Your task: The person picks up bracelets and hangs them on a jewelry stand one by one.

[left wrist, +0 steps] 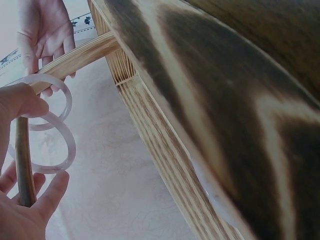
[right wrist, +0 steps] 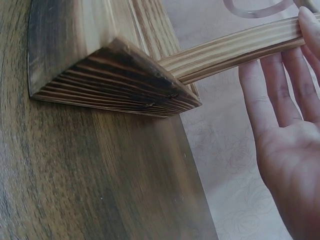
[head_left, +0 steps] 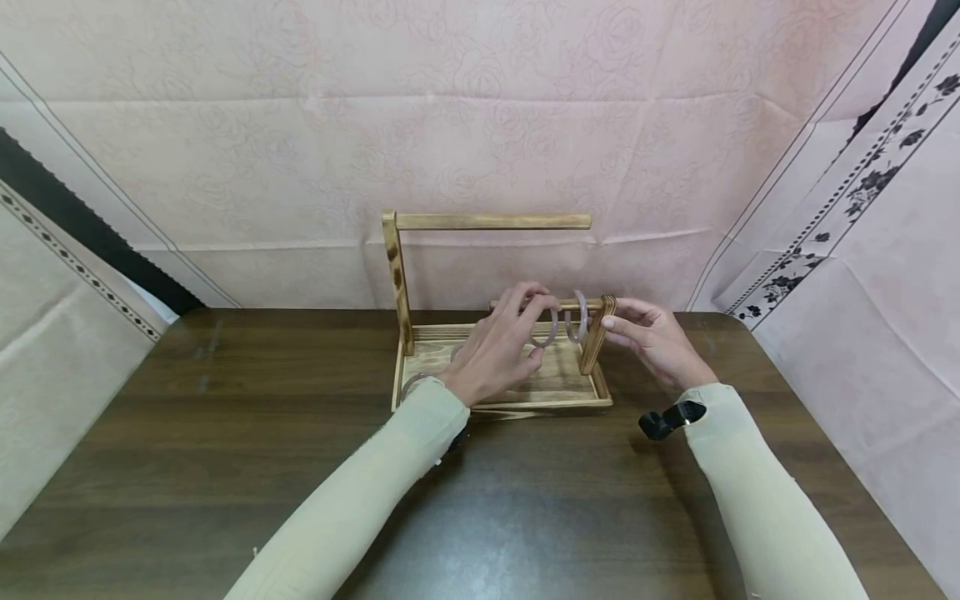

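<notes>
A wooden display stand (head_left: 480,222) has a low tray base (head_left: 562,385), a tall left post with an upper bar, and a short right post (head_left: 592,354) with a lower bar. My left hand (head_left: 501,346) reaches over the tray and holds a pale translucent bangle (left wrist: 71,142) between fingers and thumb, around the lower bar near its free end. Another bangle (head_left: 582,317) hangs on that bar closer to the short post. My right hand (head_left: 652,342) grips the short post near its top, with the thumb in front and fingers behind (right wrist: 257,95).
More bangles (head_left: 412,382) lie in the tray, partly hidden by my left forearm. The stand sits near the far edge of a dark wooden table (head_left: 300,467). Pale patterned cloth (head_left: 480,150) hangs behind and at both sides.
</notes>
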`<state>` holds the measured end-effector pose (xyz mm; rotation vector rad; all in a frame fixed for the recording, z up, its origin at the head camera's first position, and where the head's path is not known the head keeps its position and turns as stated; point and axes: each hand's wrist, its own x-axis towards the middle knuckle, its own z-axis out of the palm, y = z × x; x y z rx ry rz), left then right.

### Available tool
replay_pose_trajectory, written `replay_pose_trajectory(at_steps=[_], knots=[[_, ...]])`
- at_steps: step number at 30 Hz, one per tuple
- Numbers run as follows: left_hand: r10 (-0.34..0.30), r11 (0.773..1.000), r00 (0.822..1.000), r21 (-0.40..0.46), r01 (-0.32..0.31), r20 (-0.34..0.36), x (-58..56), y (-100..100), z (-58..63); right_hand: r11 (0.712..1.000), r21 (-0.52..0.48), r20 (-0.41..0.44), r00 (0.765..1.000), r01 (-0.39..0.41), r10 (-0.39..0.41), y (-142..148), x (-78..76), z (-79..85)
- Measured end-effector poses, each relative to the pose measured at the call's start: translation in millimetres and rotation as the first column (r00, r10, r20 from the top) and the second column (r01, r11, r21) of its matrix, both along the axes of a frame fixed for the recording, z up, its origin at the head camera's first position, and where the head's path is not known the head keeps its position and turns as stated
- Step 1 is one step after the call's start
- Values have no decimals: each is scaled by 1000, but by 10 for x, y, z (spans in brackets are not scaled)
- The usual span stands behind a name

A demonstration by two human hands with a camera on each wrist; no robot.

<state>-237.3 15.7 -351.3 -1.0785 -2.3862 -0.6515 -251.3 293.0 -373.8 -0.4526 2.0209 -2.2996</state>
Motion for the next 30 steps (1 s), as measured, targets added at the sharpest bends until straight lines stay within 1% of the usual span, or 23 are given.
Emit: replay_pose_trajectory(at_steps=[8, 15, 20, 24, 30], knots=[[18, 1000, 1000, -11, -19, -18, 5, 0, 5, 1000, 14, -2, 1000, 0, 0, -4, 7, 9], [12, 1000, 1000, -19, -12, 5, 11, -40, -2, 1000, 9, -8, 1000, -12, 12, -1, 5, 9], [30, 999, 999, -26, -31, -43, 46, -99, -13, 1000, 6, -13, 1000, -16, 16, -3, 1, -3], [67, 995, 994, -69, -73, -88, 103, -164, 2, 1000, 5, -7, 1000, -8, 8, -3, 3, -3], [112, 986, 987, -114, -125, -117, 182, -295, 22, 1000, 6, 21, 1000, 21, -21, -1, 13, 9]])
